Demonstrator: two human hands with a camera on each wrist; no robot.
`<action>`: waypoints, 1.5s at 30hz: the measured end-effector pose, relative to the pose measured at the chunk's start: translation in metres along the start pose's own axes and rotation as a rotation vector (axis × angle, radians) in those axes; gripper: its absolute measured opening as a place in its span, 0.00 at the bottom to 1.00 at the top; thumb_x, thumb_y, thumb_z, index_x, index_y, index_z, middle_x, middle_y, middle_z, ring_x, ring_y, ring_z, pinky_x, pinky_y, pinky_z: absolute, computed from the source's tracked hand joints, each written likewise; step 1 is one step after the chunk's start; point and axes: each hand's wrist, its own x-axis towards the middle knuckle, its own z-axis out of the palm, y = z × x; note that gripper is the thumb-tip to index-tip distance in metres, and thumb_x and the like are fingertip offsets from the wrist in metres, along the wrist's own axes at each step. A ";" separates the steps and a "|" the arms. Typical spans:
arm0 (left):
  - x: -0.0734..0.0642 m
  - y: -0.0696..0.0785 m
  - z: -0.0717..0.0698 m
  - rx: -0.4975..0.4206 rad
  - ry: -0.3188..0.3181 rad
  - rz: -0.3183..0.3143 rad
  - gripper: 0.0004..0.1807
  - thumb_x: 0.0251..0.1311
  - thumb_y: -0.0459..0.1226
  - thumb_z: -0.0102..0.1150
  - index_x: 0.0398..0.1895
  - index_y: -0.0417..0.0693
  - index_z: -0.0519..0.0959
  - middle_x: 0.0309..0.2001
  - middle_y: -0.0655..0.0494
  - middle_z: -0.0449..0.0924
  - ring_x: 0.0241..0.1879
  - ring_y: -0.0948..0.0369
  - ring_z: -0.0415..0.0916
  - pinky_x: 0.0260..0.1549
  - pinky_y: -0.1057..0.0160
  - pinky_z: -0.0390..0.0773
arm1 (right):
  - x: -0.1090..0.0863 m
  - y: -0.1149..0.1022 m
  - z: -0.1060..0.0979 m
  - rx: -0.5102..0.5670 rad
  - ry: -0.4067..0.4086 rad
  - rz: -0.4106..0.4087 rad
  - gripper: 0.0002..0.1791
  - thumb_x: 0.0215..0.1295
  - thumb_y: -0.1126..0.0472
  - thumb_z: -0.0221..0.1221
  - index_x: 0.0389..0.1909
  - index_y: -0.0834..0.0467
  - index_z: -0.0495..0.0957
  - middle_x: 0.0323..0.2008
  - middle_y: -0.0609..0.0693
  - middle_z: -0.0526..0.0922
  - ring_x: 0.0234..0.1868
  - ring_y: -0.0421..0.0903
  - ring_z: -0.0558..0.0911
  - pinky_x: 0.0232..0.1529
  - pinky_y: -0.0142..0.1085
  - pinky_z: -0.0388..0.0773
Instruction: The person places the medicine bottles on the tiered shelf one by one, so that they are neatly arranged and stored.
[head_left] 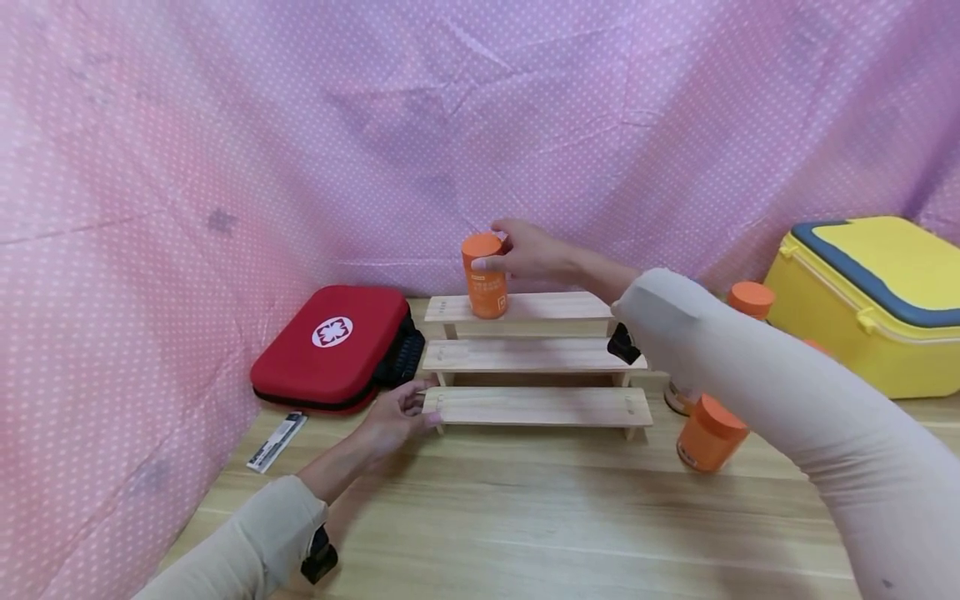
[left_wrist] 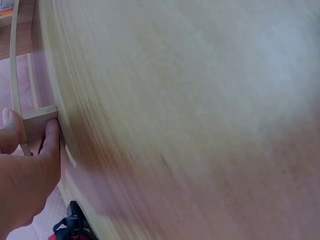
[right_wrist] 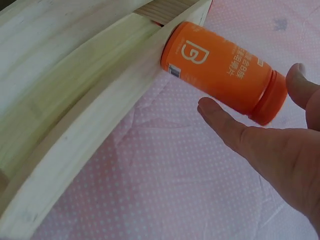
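An orange bottle [head_left: 487, 292] with an orange screw cap stands upright at the left end of the top step of a three-step wooden rack [head_left: 536, 407]. My right hand [head_left: 534, 252] is beside its upper part. In the right wrist view, the thumb of that hand [right_wrist: 280, 150] lies at the cap while a straight finger stands apart from the bottle [right_wrist: 215, 70]. At the rack's lowest step, my left hand [head_left: 396, 418] grips the left end. The left wrist view has its thumb on the board and fingers against the short wooden leg [left_wrist: 41, 119].
Left of the rack lies a red first-aid case [head_left: 330, 346], with a small white packet [head_left: 277, 442] in front. To the right are several more orange bottles, one nearest the front [head_left: 711, 435], partly behind my right sleeve. A yellow cooler box [head_left: 847, 321] stands beyond, before a pink dotted cloth [head_left: 420, 150].
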 end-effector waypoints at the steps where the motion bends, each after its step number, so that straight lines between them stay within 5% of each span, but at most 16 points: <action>1: 0.000 0.000 0.000 0.002 0.000 -0.003 0.28 0.57 0.27 0.63 0.63 0.35 0.69 0.53 0.39 0.76 0.51 0.53 0.75 0.43 0.66 0.78 | -0.003 0.001 -0.003 -0.016 -0.001 0.008 0.39 0.67 0.50 0.59 0.71 0.61 0.55 0.61 0.61 0.71 0.61 0.54 0.71 0.59 0.46 0.70; 6: 0.000 -0.001 0.000 0.008 0.010 -0.019 0.29 0.57 0.27 0.64 0.63 0.37 0.69 0.53 0.39 0.76 0.50 0.53 0.75 0.43 0.67 0.78 | -0.032 0.013 -0.021 -0.060 0.022 -0.005 0.47 0.66 0.47 0.59 0.75 0.59 0.43 0.69 0.64 0.60 0.67 0.58 0.65 0.63 0.52 0.65; 18: 0.001 -0.005 0.002 0.013 -0.003 -0.008 0.28 0.57 0.27 0.63 0.63 0.37 0.69 0.55 0.39 0.75 0.52 0.52 0.75 0.46 0.63 0.79 | -0.150 0.067 -0.040 -0.160 0.177 -0.088 0.45 0.65 0.54 0.62 0.75 0.58 0.47 0.70 0.63 0.59 0.67 0.62 0.62 0.61 0.60 0.63; 20: 0.002 -0.005 0.003 0.016 0.007 -0.015 0.28 0.57 0.27 0.64 0.63 0.38 0.70 0.54 0.40 0.76 0.52 0.52 0.75 0.47 0.63 0.79 | -0.170 0.078 -0.038 -0.184 0.217 -0.098 0.45 0.63 0.56 0.64 0.75 0.58 0.48 0.69 0.62 0.60 0.65 0.64 0.65 0.59 0.59 0.65; 23: 0.002 -0.005 0.003 0.024 0.001 -0.012 0.28 0.57 0.28 0.63 0.63 0.38 0.69 0.54 0.40 0.76 0.52 0.52 0.75 0.47 0.63 0.78 | -0.195 0.093 -0.037 -0.229 0.288 -0.121 0.46 0.59 0.60 0.67 0.74 0.59 0.52 0.66 0.63 0.64 0.59 0.63 0.70 0.54 0.42 0.74; 27: 0.002 -0.005 0.002 0.025 -0.003 -0.007 0.28 0.57 0.28 0.63 0.63 0.38 0.69 0.54 0.40 0.76 0.52 0.52 0.75 0.46 0.63 0.78 | -0.223 0.113 -0.032 -0.270 0.349 -0.127 0.45 0.56 0.62 0.69 0.72 0.58 0.57 0.60 0.59 0.70 0.53 0.54 0.74 0.41 0.20 0.71; 33: 0.003 -0.004 0.002 0.019 -0.004 -0.013 0.28 0.57 0.27 0.64 0.62 0.39 0.70 0.53 0.42 0.77 0.51 0.54 0.75 0.46 0.64 0.78 | -0.249 0.142 -0.018 -0.317 0.421 -0.176 0.41 0.51 0.67 0.71 0.67 0.64 0.64 0.53 0.59 0.75 0.50 0.21 0.67 0.47 0.11 0.63; 37: 0.004 -0.003 0.002 0.030 -0.010 -0.007 0.28 0.57 0.28 0.64 0.63 0.39 0.70 0.54 0.42 0.77 0.51 0.53 0.75 0.46 0.64 0.78 | -0.263 0.154 -0.011 -0.283 0.427 -0.110 0.40 0.52 0.65 0.70 0.66 0.63 0.64 0.54 0.61 0.73 0.48 0.16 0.65 0.44 0.11 0.63; 40: 0.003 -0.002 0.001 0.049 -0.005 0.006 0.28 0.58 0.29 0.64 0.63 0.39 0.70 0.53 0.42 0.77 0.49 0.54 0.76 0.44 0.65 0.78 | -0.266 0.159 -0.008 -0.275 0.419 -0.076 0.39 0.54 0.64 0.70 0.66 0.62 0.65 0.55 0.62 0.73 0.46 0.18 0.68 0.42 0.12 0.65; 45: 0.001 -0.001 0.001 0.016 -0.032 0.033 0.29 0.57 0.27 0.63 0.63 0.35 0.68 0.53 0.38 0.75 0.49 0.54 0.75 0.42 0.68 0.78 | -0.266 0.165 -0.001 -0.257 0.371 -0.003 0.38 0.56 0.61 0.69 0.65 0.66 0.65 0.54 0.66 0.74 0.47 0.49 0.81 0.40 0.14 0.69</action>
